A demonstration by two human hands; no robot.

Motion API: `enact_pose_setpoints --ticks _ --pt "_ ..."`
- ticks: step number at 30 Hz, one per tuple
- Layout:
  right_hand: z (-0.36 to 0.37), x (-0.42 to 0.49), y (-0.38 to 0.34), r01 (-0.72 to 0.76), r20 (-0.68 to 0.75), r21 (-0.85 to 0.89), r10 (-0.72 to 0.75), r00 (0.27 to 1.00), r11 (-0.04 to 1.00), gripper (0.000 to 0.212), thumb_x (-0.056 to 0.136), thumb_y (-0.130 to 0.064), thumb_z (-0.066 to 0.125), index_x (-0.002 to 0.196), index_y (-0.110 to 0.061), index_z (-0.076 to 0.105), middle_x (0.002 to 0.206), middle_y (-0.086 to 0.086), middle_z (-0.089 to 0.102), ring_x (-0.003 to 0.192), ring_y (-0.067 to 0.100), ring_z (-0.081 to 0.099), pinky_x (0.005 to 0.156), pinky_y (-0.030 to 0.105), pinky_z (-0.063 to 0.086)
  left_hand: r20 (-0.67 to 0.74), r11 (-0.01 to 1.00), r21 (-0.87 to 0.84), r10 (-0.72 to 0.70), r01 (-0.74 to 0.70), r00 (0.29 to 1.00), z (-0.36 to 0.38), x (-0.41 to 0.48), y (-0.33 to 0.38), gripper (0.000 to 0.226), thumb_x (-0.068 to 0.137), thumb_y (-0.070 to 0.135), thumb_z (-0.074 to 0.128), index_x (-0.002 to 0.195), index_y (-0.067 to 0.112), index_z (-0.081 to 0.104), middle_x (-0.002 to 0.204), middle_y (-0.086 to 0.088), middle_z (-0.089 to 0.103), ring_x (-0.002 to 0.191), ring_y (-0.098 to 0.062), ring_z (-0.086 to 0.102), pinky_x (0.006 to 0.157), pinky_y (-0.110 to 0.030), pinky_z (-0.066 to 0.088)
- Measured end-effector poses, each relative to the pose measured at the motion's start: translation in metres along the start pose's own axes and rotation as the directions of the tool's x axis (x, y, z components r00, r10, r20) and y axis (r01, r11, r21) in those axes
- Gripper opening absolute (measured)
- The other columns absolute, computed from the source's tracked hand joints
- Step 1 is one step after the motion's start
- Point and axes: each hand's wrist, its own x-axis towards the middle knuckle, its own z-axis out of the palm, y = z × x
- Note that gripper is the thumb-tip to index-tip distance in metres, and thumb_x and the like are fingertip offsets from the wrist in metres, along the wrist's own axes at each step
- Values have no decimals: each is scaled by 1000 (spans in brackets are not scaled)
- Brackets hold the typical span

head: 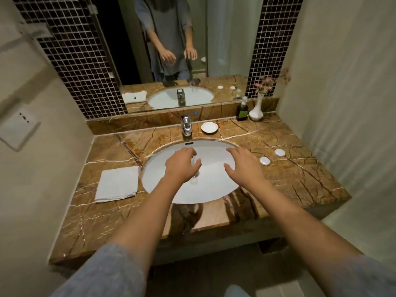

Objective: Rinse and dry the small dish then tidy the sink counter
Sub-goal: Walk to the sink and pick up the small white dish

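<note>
A small white dish sits on the brown marble counter, just right of the chrome tap. Both my hands hover over the white oval sink. My left hand is palm down over the basin's middle, fingers apart and holding nothing. My right hand is over the basin's right side, also open and empty. A folded white towel lies on the counter left of the sink. The drain is partly hidden under my left hand.
Two small white round items lie on the counter right of the sink. A dark soap pump bottle and a white vase with pink flowers stand at the back right. A mirror hangs behind; walls close both sides.
</note>
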Motion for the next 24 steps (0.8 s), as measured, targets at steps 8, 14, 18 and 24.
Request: enact_pose_setpoints --ticks 8,14,18,24 --pt "23 68 14 -24 47 -48 27 999 999 56 90 -41 52 140 -20 42 138 5 53 130 26 45 102 44 43 32 1000 -21 1 -1 999 26 64 -16 39 89 45 48 119 22 59 118 2 63 107 -20 58 73 -32 47" --pt "36 133 22 39 65 -9 -38 997 999 51 89 -38 54 134 -16 44 128 9 57 122 29 48 94 43 43 66 999 -13 -40 41 997 45 117 -20 38 89 44 49 116 20 58 118 0 63 107 -22 59 75 -36 48" --pt "41 179 38 68 78 38 -71 994 997 55 89 -37 55 138 -16 42 134 8 54 126 28 45 98 42 42 46 999 12 -39 38 998 52 162 -13 38 87 42 51 116 19 59 117 -3 64 106 -25 60 74 -36 48" --pt "55 233 67 91 121 82 -101 988 992 56 88 -37 55 140 -18 42 138 8 52 129 27 45 104 42 40 50 993 62 -102 99 994 77 217 -5 32 89 34 48 117 21 57 117 -1 62 105 -22 59 68 -32 46"
